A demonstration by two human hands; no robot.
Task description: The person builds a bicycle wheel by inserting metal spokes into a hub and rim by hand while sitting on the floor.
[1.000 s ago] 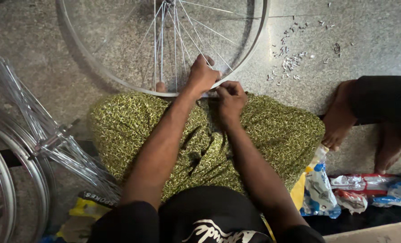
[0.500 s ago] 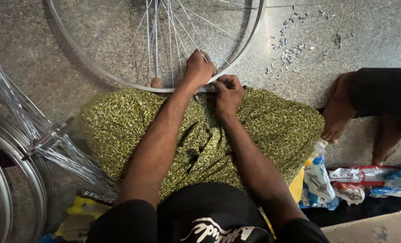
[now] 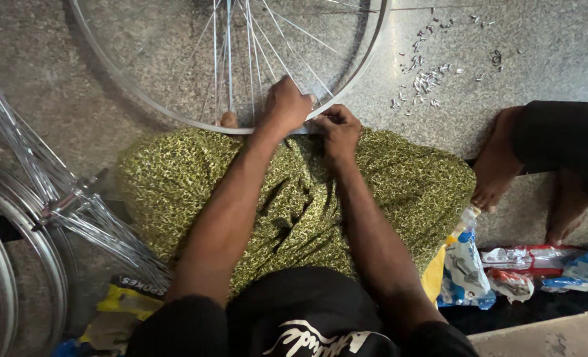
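At the far left, finished spoked wheels (image 3: 16, 264) lie stacked on the grey stone floor (image 3: 43, 79), with a yellow packet (image 3: 125, 301) near their lower edge. To their right the person sits cross-legged in a green patterned cloth (image 3: 400, 192), and a bicycle wheel rim (image 3: 175, 119) lies flat on the floor just beyond the knees, its thin steel spokes (image 3: 231, 59) fanning away from the near edge. The left hand (image 3: 286, 106) is closed over the near rim where several spokes meet it, fingers curled around them. Just beside it, the right hand (image 3: 337, 129) pinches something small at the rim edge, fingertips together; what it clamps is probably a spoke nipple, though it is too small to tell. Farther right, loose spoke nipples (image 3: 426, 79) are scattered on the floor, another person's bare feet (image 3: 499, 172) rest nearby, and plastic packets (image 3: 469, 271) lie near the right edge.
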